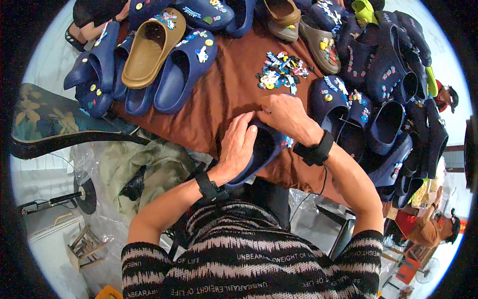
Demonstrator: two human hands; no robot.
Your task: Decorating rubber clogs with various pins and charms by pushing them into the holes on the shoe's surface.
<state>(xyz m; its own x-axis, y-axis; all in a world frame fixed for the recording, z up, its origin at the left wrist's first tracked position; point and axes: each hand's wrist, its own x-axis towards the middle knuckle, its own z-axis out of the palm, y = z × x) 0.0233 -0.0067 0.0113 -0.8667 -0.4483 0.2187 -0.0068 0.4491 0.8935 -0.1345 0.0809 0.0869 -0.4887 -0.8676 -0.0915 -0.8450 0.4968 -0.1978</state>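
- One navy clog (261,149) sits at the near edge of the brown tablecloth (224,94), right in front of the person.
- The left hand (238,144) wraps its side, fingers curled over the rim, holding it.
- The right hand (285,114) presses on the clog's toe end, fingers bent down; what they pinch cannot be told.
- One heap of small coloured charms (279,74) lies just beyond the hands, on the only open patch of cloth.
- Left: several navy clogs with one tan clog (149,47) on top.
- Right: a dense stack of navy clogs (388,99) crowds the right hand's side.
- A cushioned chair (50,122) stands beside the table's left edge.
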